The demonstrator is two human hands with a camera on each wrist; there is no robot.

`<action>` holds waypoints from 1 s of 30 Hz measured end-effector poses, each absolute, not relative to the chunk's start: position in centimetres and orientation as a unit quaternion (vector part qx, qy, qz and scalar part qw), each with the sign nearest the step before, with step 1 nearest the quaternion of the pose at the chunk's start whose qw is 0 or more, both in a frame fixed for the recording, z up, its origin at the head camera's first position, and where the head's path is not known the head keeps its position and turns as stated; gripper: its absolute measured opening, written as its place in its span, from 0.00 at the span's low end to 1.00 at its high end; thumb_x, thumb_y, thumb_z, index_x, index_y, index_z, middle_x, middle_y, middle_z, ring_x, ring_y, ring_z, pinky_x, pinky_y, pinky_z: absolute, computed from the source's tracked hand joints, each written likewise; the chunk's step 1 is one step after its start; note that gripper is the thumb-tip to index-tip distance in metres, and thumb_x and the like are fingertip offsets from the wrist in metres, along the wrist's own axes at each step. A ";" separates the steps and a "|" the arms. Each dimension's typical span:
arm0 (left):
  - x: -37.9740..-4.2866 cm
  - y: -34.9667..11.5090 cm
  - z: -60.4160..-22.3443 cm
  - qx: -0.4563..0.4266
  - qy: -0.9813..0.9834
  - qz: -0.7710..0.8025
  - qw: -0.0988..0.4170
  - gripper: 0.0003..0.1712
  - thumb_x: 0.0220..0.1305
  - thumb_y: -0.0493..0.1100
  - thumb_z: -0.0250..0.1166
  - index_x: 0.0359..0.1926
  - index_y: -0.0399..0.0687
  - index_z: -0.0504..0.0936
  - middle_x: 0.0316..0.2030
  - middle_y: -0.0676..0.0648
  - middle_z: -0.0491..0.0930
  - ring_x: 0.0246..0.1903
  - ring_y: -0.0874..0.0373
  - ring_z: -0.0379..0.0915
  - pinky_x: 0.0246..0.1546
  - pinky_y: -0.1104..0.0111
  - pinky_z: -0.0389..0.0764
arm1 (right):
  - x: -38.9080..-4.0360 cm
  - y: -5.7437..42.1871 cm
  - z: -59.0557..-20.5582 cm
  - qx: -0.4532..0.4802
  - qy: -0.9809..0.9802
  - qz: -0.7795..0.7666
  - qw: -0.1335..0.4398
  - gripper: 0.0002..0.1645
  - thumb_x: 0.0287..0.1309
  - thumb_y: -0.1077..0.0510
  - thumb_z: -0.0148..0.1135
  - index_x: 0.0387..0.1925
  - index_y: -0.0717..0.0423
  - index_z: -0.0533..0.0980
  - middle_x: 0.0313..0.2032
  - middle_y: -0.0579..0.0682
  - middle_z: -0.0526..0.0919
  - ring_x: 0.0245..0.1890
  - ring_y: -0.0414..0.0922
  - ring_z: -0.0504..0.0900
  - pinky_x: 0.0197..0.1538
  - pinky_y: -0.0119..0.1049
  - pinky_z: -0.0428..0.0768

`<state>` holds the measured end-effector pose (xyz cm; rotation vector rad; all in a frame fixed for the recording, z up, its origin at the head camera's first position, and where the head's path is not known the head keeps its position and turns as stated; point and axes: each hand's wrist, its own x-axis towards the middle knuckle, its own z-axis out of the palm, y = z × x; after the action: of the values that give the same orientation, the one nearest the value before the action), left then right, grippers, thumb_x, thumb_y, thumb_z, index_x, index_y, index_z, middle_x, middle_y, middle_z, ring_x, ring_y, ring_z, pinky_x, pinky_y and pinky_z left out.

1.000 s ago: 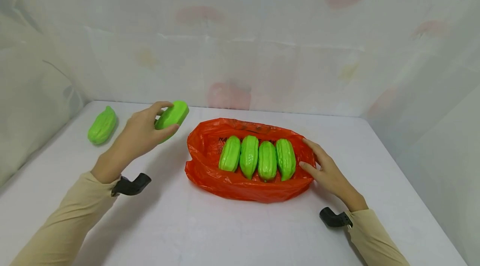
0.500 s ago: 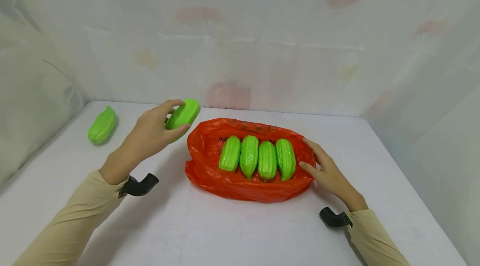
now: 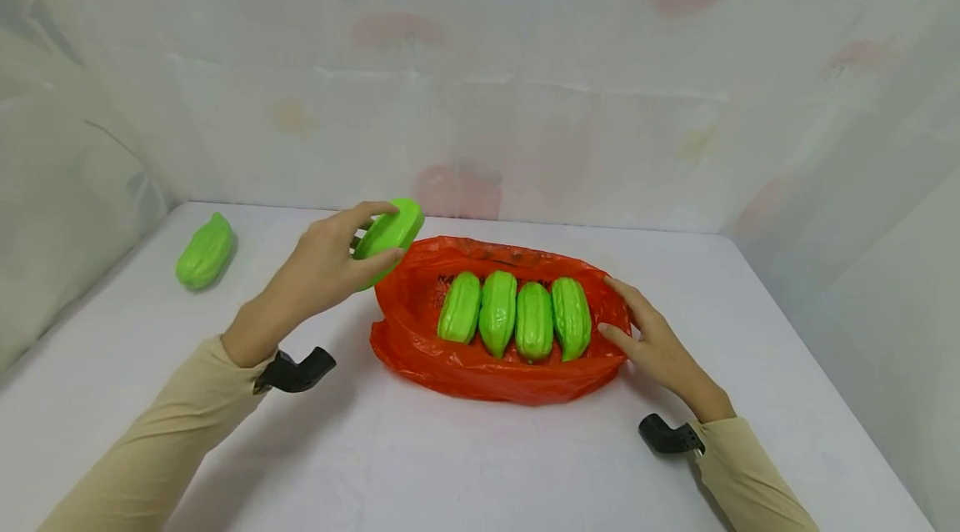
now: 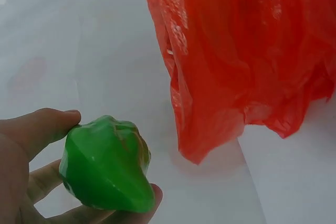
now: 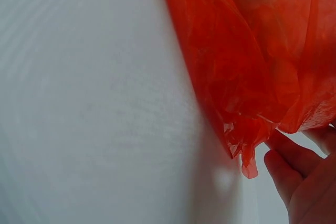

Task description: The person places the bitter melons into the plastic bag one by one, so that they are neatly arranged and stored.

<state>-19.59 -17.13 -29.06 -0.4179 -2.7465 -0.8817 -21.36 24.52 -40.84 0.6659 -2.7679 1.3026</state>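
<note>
My left hand (image 3: 333, 257) holds a glossy, ribbed green fruit (image 3: 390, 233) between thumb and fingers, above the table by the left end of a red plastic bag (image 3: 480, 378). In the left wrist view, the same fruit (image 4: 107, 166) shows its tapered end, with the bag (image 4: 226, 66) beyond it. The bag lies with its mouth spread wide, and several like fruits (image 3: 497, 313) sit in a row inside. At the bag's right end my right hand (image 3: 660, 348) holds the rim, thumb over the inner side. The right wrist view shows fingers (image 5: 291, 153) against the crumpled red edge.
Another ribbed green fruit (image 3: 205, 253) lies by itself at the table's far left. The white table (image 3: 465, 465) meets a patterned curtain (image 3: 525, 98) at the back, with pale sheeting on both sides. A black wrist camera (image 3: 296, 371) juts from the left sleeve.
My left hand has carried the green fruit to the right, from beside the bag until it overlaps the bag's left rim in view. The right hand and the bag have stayed put.
</note>
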 end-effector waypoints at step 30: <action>-20.7 -11.4 -31.8 -0.158 -0.936 -0.303 0.086 0.30 0.63 0.46 0.68 0.64 0.44 0.71 0.51 0.40 0.79 0.42 0.49 0.74 0.38 0.60 0.80 | -21.4 24.6 -40.9 0.221 -0.882 0.417 0.012 0.39 0.68 0.58 0.59 0.75 0.59 0.55 0.73 0.64 0.59 0.72 0.67 0.60 0.67 0.64 0.65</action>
<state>-20.75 -11.43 -31.84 -0.4714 -2.7884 -0.9037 -21.43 24.58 -40.95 0.6882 -2.7502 1.2990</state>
